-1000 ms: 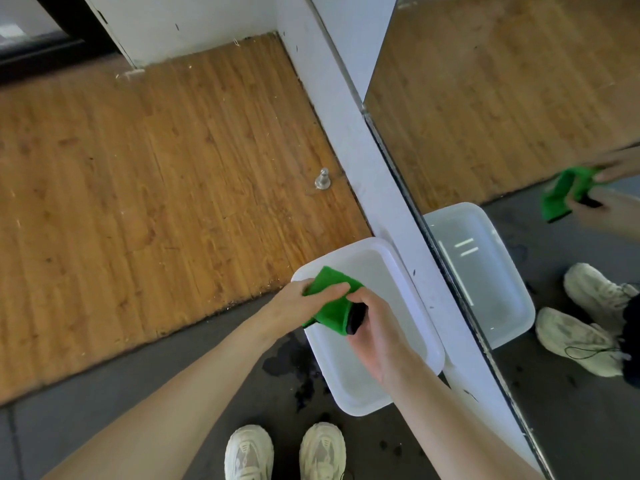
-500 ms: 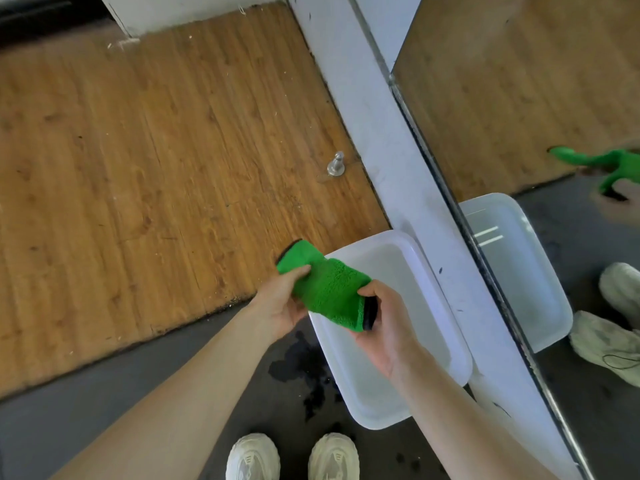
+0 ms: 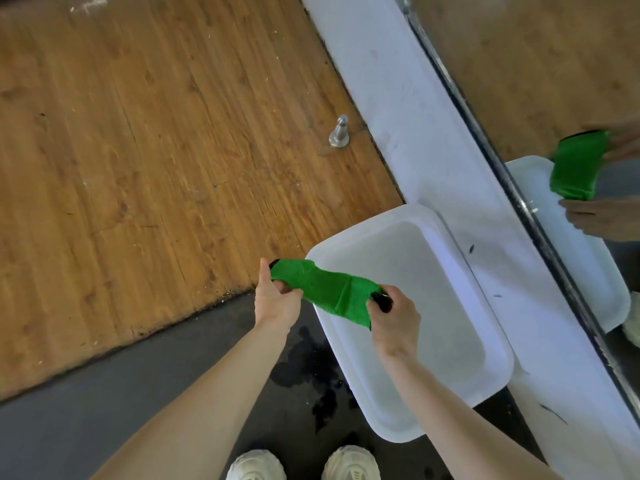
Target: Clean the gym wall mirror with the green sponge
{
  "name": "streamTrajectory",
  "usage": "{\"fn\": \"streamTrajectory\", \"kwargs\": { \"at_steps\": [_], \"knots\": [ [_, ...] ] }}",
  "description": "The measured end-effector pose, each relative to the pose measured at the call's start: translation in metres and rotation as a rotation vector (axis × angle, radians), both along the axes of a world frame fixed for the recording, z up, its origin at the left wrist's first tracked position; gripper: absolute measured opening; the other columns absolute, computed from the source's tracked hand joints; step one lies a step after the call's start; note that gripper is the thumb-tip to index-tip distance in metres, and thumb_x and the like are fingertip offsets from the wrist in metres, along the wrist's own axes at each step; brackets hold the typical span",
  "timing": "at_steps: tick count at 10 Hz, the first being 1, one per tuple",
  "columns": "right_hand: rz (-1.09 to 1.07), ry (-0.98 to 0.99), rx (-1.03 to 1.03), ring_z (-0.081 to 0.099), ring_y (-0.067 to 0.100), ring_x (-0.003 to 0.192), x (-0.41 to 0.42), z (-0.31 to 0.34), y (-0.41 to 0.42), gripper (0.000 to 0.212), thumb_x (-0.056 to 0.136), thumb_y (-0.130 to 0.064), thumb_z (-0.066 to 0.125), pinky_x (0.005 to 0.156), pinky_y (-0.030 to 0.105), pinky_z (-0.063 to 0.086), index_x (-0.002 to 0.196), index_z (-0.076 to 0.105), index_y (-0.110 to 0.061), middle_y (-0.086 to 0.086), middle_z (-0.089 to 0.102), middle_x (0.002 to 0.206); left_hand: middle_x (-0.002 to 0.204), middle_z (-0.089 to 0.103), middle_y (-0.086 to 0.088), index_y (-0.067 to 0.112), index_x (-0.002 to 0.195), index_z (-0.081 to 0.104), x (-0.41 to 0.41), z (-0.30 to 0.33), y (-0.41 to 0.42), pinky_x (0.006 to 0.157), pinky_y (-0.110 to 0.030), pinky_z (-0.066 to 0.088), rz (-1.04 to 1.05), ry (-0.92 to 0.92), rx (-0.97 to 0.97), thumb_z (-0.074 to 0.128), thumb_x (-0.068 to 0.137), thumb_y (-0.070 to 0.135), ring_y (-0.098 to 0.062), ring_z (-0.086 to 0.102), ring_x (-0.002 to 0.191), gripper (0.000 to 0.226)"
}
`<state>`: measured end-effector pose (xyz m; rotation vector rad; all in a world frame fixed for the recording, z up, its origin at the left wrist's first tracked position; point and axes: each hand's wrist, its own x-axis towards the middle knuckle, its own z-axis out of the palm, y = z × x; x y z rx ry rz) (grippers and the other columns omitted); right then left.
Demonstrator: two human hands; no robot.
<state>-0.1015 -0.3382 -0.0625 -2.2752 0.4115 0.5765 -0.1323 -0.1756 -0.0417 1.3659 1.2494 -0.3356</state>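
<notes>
The green sponge [image 3: 325, 289], fuzzy green with a black backing, is stretched and twisted between both hands above the left rim of a white plastic basin [image 3: 450, 265]. My left hand [image 3: 275, 299] grips its left end. My right hand [image 3: 394, 320] grips its right end, fingers curled round it. The wall mirror [image 3: 540, 64] runs along the right side, and in it the sponge and both hands are reflected.
The basin stands on the dark grey floor against the white wall base [image 3: 391, 98] below the mirror. A wet dark patch [image 3: 311, 375] lies on the floor beside it. A metal door stop [image 3: 340, 132] sticks up from the wooden floor. My pale shoes [image 3: 301, 464] are at the bottom.
The sponge went from bunched between my hands to pulled out long and twisted, as my hands drew apart. The view shifted down and left.
</notes>
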Motion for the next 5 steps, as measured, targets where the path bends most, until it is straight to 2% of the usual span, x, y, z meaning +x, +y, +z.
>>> {"fn": "streamTrajectory", "kwargs": {
  "at_steps": [1, 2, 3, 4, 5],
  "knots": [
    [0.031, 0.029, -0.034, 0.062, 0.027, 0.098, -0.003, -0.014, -0.006, 0.026, 0.096, -0.009, 0.06, 0.077, 0.024, 0.038, 0.12, 0.066, -0.006, 0.012, 0.07, 0.107, 0.091, 0.061, 0.011, 0.022, 0.162, 0.004, -0.007, -0.02, 0.001, 0.065, -0.001, 0.043, -0.026, 0.029, -0.023, 0.057, 0.099, -0.001, -0.007, 0.06, 0.088, 0.086],
    [0.068, 0.036, -0.055, 0.063, 0.029, 0.103, -0.006, -0.017, -0.007, 0.028, 0.094, -0.008, 0.06, 0.078, 0.025, 0.04, 0.122, 0.065, -0.01, 0.01, 0.07, 0.11, 0.087, 0.061, 0.006, 0.023, 0.163, 0.008, -0.019, -0.038, 0.003, 0.047, -0.009, 0.043, -0.051, 0.07, -0.01, 0.057, 0.099, 0.002, -0.003, 0.051, 0.071, 0.084],
    [0.12, 0.086, -0.066, 0.064, 0.033, 0.106, -0.004, -0.007, -0.008, 0.026, 0.092, -0.006, 0.056, 0.086, 0.037, 0.049, 0.115, 0.067, -0.01, 0.012, 0.069, 0.111, 0.113, 0.068, -0.003, 0.021, 0.163, 0.01, -0.026, -0.041, 0.008, 0.059, -0.022, 0.044, -0.021, 0.114, -0.012, 0.057, 0.097, 0.003, -0.01, 0.056, 0.074, 0.083],
    [0.148, 0.109, -0.044, 0.064, 0.029, 0.106, 0.004, 0.012, -0.007, 0.022, 0.092, -0.007, 0.055, 0.088, 0.037, 0.051, 0.107, 0.071, -0.011, 0.011, 0.071, 0.109, 0.136, 0.06, -0.011, 0.019, 0.162, 0.017, -0.024, -0.028, 0.017, 0.067, -0.03, 0.048, 0.002, 0.139, 0.001, 0.056, 0.096, 0.007, -0.018, 0.057, 0.084, 0.078],
    [0.202, 0.129, -0.048, 0.066, 0.024, 0.101, 0.015, 0.039, 0.002, 0.022, 0.095, -0.012, 0.055, 0.085, 0.034, 0.053, 0.103, 0.075, -0.015, 0.005, 0.074, 0.105, 0.138, 0.054, -0.012, 0.012, 0.157, 0.031, -0.015, -0.001, 0.03, 0.08, -0.033, 0.052, -0.056, 0.149, 0.056, 0.055, 0.096, 0.008, -0.022, 0.056, 0.098, 0.065]
  ]
}}
